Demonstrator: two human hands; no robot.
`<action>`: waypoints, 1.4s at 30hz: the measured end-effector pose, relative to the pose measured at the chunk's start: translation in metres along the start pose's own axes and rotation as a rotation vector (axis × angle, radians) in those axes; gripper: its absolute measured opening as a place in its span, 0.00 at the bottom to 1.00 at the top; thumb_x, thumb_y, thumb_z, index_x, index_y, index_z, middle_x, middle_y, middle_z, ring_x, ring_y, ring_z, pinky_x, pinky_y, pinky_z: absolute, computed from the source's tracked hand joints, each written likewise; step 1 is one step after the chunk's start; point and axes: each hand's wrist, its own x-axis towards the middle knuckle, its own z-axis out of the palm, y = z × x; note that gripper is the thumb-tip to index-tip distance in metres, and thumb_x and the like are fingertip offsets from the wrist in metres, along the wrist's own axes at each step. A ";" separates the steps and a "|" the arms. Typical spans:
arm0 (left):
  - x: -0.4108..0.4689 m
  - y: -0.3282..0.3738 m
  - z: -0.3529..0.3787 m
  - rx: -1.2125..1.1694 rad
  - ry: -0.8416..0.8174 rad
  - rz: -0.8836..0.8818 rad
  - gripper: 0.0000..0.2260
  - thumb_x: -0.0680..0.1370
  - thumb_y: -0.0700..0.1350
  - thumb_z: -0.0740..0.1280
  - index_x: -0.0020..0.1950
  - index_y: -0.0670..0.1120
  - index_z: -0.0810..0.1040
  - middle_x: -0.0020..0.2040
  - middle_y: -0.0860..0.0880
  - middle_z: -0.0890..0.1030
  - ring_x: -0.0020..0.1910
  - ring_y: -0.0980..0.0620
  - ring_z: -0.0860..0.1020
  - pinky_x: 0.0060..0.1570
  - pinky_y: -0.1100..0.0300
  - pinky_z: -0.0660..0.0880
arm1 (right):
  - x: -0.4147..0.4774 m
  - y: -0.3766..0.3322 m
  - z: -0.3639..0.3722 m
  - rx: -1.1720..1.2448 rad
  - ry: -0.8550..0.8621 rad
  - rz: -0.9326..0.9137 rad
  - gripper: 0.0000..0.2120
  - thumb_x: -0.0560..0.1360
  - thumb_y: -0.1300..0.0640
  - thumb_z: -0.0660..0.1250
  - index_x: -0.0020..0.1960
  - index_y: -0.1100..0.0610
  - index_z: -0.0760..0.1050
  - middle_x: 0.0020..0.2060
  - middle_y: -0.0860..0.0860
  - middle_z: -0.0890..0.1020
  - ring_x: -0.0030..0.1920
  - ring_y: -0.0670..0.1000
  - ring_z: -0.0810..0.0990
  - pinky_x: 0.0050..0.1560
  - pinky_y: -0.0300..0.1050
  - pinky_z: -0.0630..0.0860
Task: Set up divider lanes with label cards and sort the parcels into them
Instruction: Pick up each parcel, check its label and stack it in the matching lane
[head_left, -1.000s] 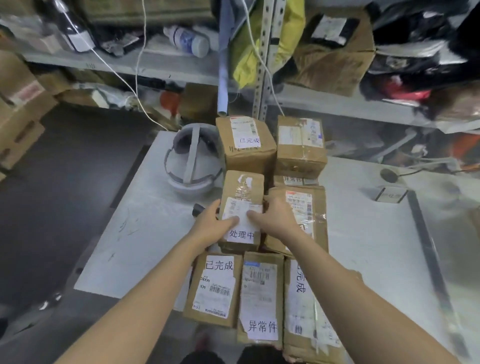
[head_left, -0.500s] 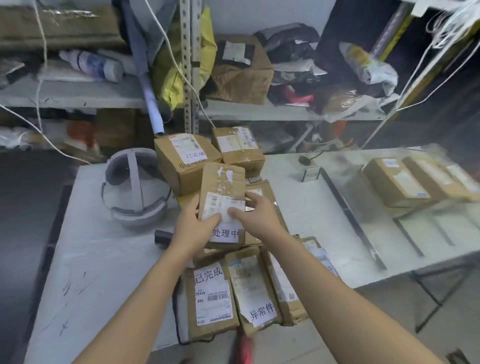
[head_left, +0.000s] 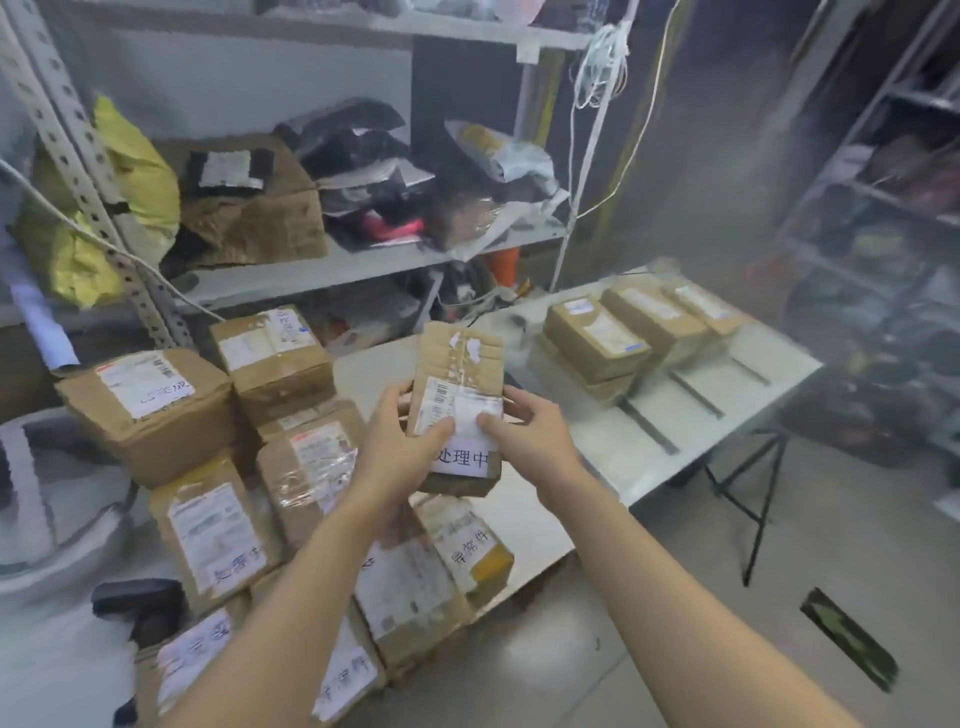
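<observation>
I hold a small brown cardboard parcel (head_left: 457, 374) upright above the white table (head_left: 530, 525), with a white label card reading 处理中 at its lower end. My left hand (head_left: 400, 441) grips its left side and my right hand (head_left: 530, 436) grips its right side, thumbs on the front. Below and to the left lies a pile of brown parcels (head_left: 218, 535) with white label cards. On the far right of the table, three parcels (head_left: 597, 338) sit side by side in lanes marked by dark divider strips (head_left: 649, 428).
A metal shelf (head_left: 332, 270) with boxes and bags stands behind the table. A grey-white headset (head_left: 47, 525) rests at the left. A dark object (head_left: 140, 597) lies next to the pile. A folding table leg (head_left: 753, 499) and a dark strip (head_left: 852, 639) are on the floor at right.
Both hands lifted the parcel off the pile and carried it up and to the right. My view swung right, bringing the divider lanes and their parcels into sight.
</observation>
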 end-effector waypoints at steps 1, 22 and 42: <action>0.001 0.005 0.025 0.009 -0.010 0.007 0.18 0.76 0.44 0.72 0.60 0.59 0.71 0.51 0.59 0.78 0.47 0.57 0.81 0.38 0.61 0.80 | 0.005 0.005 -0.025 0.010 0.017 0.005 0.17 0.73 0.60 0.69 0.60 0.49 0.82 0.54 0.47 0.85 0.50 0.49 0.85 0.51 0.53 0.84; 0.133 0.063 0.327 0.050 -0.042 0.002 0.25 0.75 0.44 0.73 0.71 0.50 0.72 0.62 0.53 0.79 0.59 0.52 0.78 0.54 0.55 0.80 | 0.198 0.026 -0.314 -0.012 -0.098 0.070 0.22 0.76 0.62 0.69 0.69 0.50 0.75 0.59 0.48 0.84 0.50 0.48 0.85 0.40 0.39 0.82; 0.280 0.017 0.362 -0.047 -0.044 -0.215 0.28 0.77 0.44 0.71 0.75 0.58 0.67 0.64 0.58 0.79 0.61 0.57 0.79 0.60 0.53 0.78 | 0.398 0.052 -0.316 -0.277 -0.246 0.076 0.30 0.71 0.53 0.77 0.71 0.51 0.73 0.62 0.47 0.81 0.58 0.48 0.82 0.59 0.51 0.80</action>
